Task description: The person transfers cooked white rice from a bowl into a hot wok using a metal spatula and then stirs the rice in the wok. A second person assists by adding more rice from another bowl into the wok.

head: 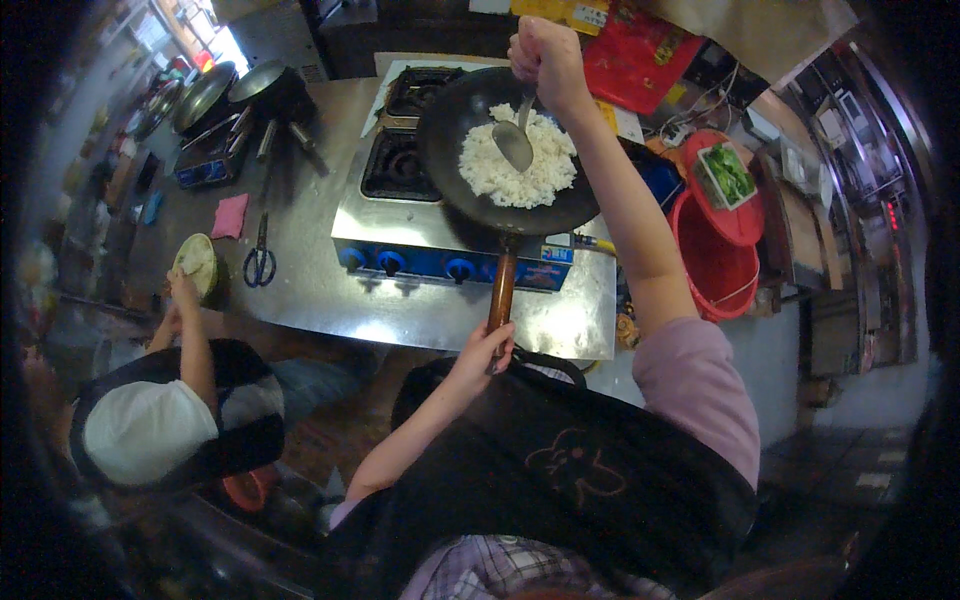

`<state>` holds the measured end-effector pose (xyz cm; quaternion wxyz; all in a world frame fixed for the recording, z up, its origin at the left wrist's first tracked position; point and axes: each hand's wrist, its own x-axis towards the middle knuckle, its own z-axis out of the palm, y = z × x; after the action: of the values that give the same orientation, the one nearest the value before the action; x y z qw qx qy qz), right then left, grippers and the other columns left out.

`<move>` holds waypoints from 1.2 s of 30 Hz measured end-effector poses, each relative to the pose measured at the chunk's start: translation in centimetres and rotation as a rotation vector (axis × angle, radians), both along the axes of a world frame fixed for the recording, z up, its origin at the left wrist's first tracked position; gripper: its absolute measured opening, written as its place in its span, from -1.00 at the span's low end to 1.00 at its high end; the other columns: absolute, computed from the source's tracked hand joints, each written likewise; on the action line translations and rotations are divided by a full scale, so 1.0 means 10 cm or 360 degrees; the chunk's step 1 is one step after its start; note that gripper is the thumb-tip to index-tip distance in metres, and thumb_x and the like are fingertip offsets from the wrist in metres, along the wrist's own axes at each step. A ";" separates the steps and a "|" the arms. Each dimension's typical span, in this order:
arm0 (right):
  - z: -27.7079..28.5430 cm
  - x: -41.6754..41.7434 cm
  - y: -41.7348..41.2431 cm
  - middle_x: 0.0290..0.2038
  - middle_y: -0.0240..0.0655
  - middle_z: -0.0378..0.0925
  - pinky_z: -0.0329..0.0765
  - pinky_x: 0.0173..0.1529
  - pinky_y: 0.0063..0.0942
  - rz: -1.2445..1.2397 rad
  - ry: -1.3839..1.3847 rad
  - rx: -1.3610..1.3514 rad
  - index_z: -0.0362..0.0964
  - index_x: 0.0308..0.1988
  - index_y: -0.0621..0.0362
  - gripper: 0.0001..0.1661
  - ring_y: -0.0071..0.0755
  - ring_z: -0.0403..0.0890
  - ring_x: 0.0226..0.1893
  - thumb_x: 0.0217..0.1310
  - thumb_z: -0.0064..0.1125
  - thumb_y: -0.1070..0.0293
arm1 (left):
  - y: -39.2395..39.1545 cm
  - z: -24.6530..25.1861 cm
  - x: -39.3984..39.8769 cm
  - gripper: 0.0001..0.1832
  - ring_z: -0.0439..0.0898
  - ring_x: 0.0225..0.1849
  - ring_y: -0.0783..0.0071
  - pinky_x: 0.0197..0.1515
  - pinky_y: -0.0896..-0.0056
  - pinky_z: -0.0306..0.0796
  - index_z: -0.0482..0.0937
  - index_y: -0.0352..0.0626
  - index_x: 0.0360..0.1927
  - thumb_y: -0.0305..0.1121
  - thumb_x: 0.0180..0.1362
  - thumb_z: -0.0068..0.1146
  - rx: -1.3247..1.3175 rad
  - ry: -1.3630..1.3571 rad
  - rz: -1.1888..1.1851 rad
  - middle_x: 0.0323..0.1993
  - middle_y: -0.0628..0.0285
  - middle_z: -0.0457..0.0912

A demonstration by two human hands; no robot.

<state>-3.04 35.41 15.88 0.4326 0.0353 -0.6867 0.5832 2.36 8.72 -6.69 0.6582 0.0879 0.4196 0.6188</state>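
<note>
A black wok [442, 161] rests on the right side of a steel gas stove [420, 229], its wooden handle [504, 281] pointing toward me. My left hand [480, 352] is closed around the lower end of that handle. White rice [551, 176] is spread over the wok's middle. My right hand [547, 56] is above the wok's far rim, closed on the handle of a metal spoon or ladle [513, 146], whose bowl lies over the rice. Whether the bowl presses into the rice cannot be told.
Scissors [259, 266], a pink cloth [229, 216] and several pans [259, 81] lie on the steel counter [300, 300] at left. There a person [150, 427] holds something at a round bowl [196, 255]. A red bucket [716, 262] with greens [727, 174] on its lid stands at right.
</note>
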 end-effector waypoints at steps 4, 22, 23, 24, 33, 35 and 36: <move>-0.04 0.00 0.07 -0.81 -0.48 -0.02 -0.05 -0.68 -0.60 0.0100 -0.0082 -0.0094 -0.01 -0.74 0.06 -0.58 -0.62 -0.03 -0.80 0.11 -0.21 0.20 | 0.00 0.00 0.00 -0.79 0.29 -0.74 0.62 -0.73 0.59 0.12 0.28 -0.13 -0.36 -0.24 0.12 0.00 0.0020 0.0027 -0.0019 -0.63 0.35 0.36; -0.27 -0.25 0.49 -0.79 -0.49 0.03 -0.01 -0.69 -0.61 -0.0186 -0.0123 -0.0280 0.05 -0.73 0.03 -0.62 -0.62 0.05 -0.78 0.10 -0.19 0.24 | -0.02 0.04 0.06 -0.81 0.26 -0.78 0.63 -0.75 0.62 0.07 0.30 -0.07 -0.33 -0.28 0.09 0.04 -0.0049 -0.0002 0.0094 -0.63 0.36 0.36; -0.19 -0.15 0.55 -0.80 -0.49 0.03 -0.01 -0.68 -0.60 -0.0257 -0.0113 -0.0387 0.05 -0.73 0.04 -0.62 -0.61 0.05 -0.78 0.11 -0.20 0.25 | -0.01 0.04 0.06 -0.81 0.26 -0.77 0.63 -0.75 0.62 0.07 0.30 -0.07 -0.33 -0.27 0.09 0.04 -0.0027 -0.0024 0.0098 -0.63 0.36 0.36; -0.10 -0.01 0.62 -0.80 -0.48 0.03 0.00 -0.69 -0.59 -0.0254 -0.0007 -0.0344 0.06 -0.73 0.04 -0.61 -0.60 0.06 -0.79 0.12 -0.20 0.25 | 0.00 0.04 0.05 -0.81 0.26 -0.77 0.64 -0.75 0.63 0.07 0.30 -0.07 -0.33 -0.27 0.09 0.05 -0.0004 -0.0050 0.0094 -0.63 0.37 0.36; -0.09 0.43 0.95 -0.79 -0.49 0.06 0.02 -0.66 -0.59 -0.0461 0.0173 -0.0064 0.06 -0.71 0.05 -0.62 -0.62 0.05 -0.77 0.11 -0.15 0.23 | -0.01 0.01 0.05 -0.81 0.24 -0.77 0.65 -0.76 0.64 0.08 0.27 -0.10 -0.37 -0.29 0.12 0.01 -0.0006 -0.0035 0.0077 -0.68 0.37 0.33; -0.09 0.46 0.92 -0.79 -0.49 0.06 0.03 -0.66 -0.60 -0.0420 0.0175 -0.0123 0.06 -0.71 0.05 -0.63 -0.61 0.07 -0.77 0.11 -0.17 0.24 | -0.01 0.02 0.05 -0.81 0.24 -0.78 0.65 -0.76 0.64 0.09 0.26 -0.10 -0.39 -0.28 0.13 0.00 -0.0031 -0.0015 0.0089 -0.69 0.37 0.32; -0.10 0.48 0.93 -0.78 -0.50 0.07 0.05 -0.66 -0.59 -0.0374 0.0190 -0.0095 0.07 -0.71 0.03 -0.62 -0.61 0.08 -0.77 0.12 -0.16 0.20 | -0.01 0.03 0.06 -0.81 0.24 -0.78 0.65 -0.76 0.65 0.08 0.26 -0.10 -0.39 -0.28 0.13 0.00 -0.0048 -0.0007 0.0091 -0.69 0.36 0.32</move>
<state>1.74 44.71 14.86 0.5388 -0.0236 -0.6415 0.5455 2.98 8.63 -6.41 0.6424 0.0645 0.4298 0.6312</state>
